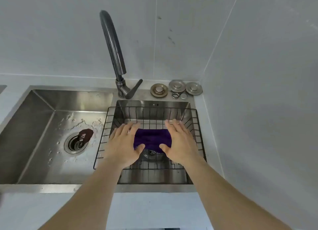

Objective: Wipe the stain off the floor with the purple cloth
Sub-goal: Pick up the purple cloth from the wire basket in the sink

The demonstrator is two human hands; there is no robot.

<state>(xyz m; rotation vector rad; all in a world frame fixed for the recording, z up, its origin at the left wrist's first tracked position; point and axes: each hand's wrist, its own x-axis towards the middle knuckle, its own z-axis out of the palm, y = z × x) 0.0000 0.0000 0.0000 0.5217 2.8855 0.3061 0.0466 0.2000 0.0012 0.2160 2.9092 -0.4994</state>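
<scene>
Two hands are reaching into the right sink basin: our left hand (123, 146) and right hand (179, 143) are both spread, fingers loose and apart, one at each end of the cloth (152, 138). Each thumb is touching its near edge; neither hand is gripping yet. The cloth is lying bunched in the wire basket (197, 126), over the drain strainer.

We are judging this as the pickup, so we should be gathering the cloth from both ends, or pinching its middle with one hand, and lifting straight up so no fold is snagging on the wires.

The basket walls are crowding both hands on the outer sides, and the faucet (113, 45) is arching overhead just behind. Open room is lying toward us, over the front rim of the sink (51, 189) and the bench (146, 209). The floor and its stain are not showing here, so we are needing to turn away afterwards.
</scene>
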